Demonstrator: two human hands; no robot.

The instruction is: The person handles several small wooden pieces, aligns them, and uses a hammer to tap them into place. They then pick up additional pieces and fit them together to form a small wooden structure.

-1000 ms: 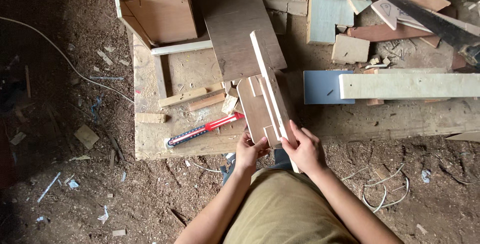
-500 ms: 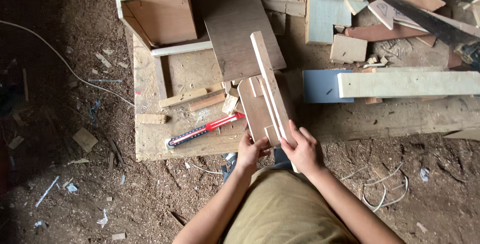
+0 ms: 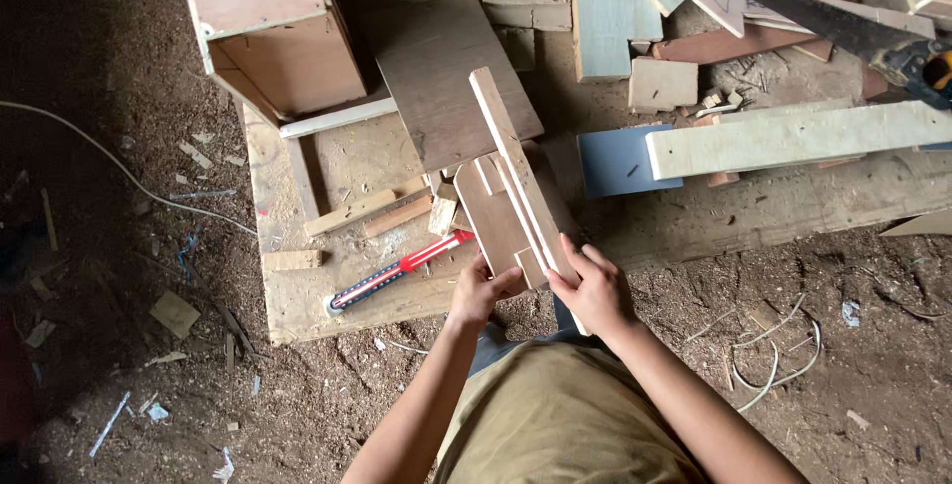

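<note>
My left hand [image 3: 480, 292] and my right hand [image 3: 595, 291] both grip the near end of a small wooden assembly [image 3: 501, 208], a brown board with thin strips on it. A long pale wooden slat [image 3: 511, 147] runs along its right side and sticks out beyond it, away from me. My right hand's fingers lie over the slat's near end. A red and blue utility knife [image 3: 397, 271] lies on the plywood sheet [image 3: 307, 291] just left of my left hand.
A wooden box [image 3: 273, 28] stands at the back left. A dark plywood panel [image 3: 446, 77] lies behind the assembly. Small wood blocks [image 3: 372, 211], a pale plank [image 3: 793, 137], a blue board [image 3: 615, 162], a hand saw [image 3: 843, 33] and offcuts lie around. Sawdust and white wire [image 3: 769, 360] cover the ground.
The long slat has tilted slightly and shifted on the assembly between my hands. My hands stay at its near end. The knife has not moved.
</note>
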